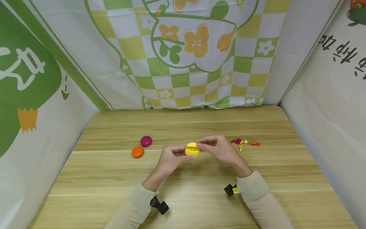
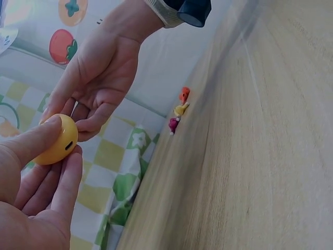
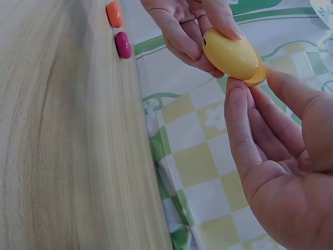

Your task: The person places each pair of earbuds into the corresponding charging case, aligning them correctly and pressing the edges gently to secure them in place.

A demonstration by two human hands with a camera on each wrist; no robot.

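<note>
A round yellow earbud case [image 1: 191, 152] is held above the table in front of me, its lid partly raised. My left hand [image 1: 169, 159] grips its body, thumb on one face and fingers behind. From the other side my right hand [image 1: 222, 150] pinches the lid [image 3: 256, 77] between thumb and fingertips. A small dark port shows on the case's shell [image 2: 63, 136] in the left wrist view. Shadow and fingers hide most of its inside.
Left of the hands, a magenta case [image 1: 146, 141] and an orange case [image 1: 138, 152] lie on the wooden table [image 1: 194, 203]. Magenta [image 1: 236, 141], yellow [image 1: 243, 142] and orange earbuds [image 1: 254, 143] lie to the right. A patterned cloth [image 1: 186, 79] hangs behind the table.
</note>
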